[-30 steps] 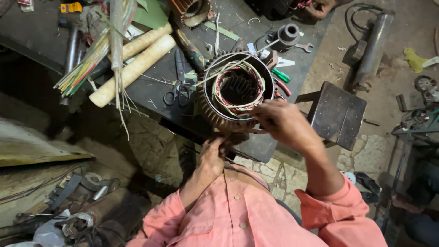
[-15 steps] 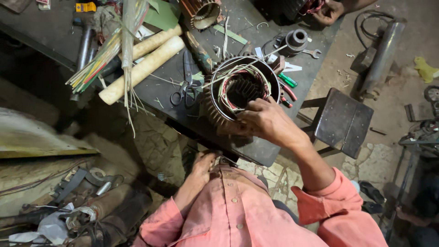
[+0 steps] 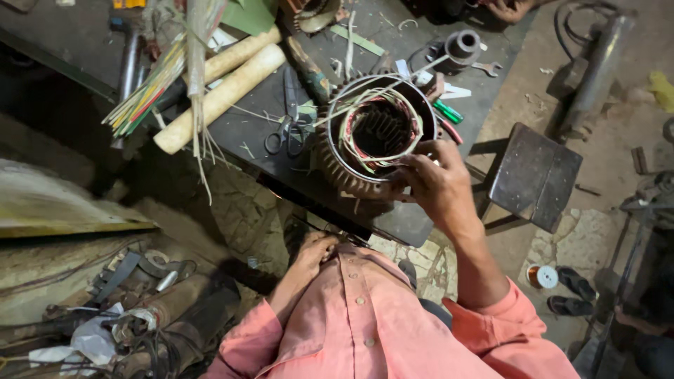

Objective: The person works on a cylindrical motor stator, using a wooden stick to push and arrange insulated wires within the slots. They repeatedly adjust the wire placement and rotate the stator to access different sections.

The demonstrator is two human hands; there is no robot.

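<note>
Workbench [image 3: 91,42] of dark metal fills the upper left of the view, cluttered with tools. Next in size, a finned motor stator [image 3: 375,133] stands on end at the bench's near edge, its bore facing up and pale winding wires looped around the rim. At 10 o'clock from it lie two cream-coloured rolls [image 3: 225,88] side by side, with a bundle of coloured strips [image 3: 151,91] across them. At 3 o'clock from the stator a small dark stool [image 3: 537,175] stands on the floor. Scissors [image 3: 286,133] lie just beside the stator at 9 o'clock. The right hand [image 3: 439,186] grips the stator's rim at 5 o'clock, fingers curled over the windings. The left hand [image 3: 316,249] sits low against the pink shirt, below the bench edge; it seems loosely closed, though I cannot tell if it holds anything.
</note>
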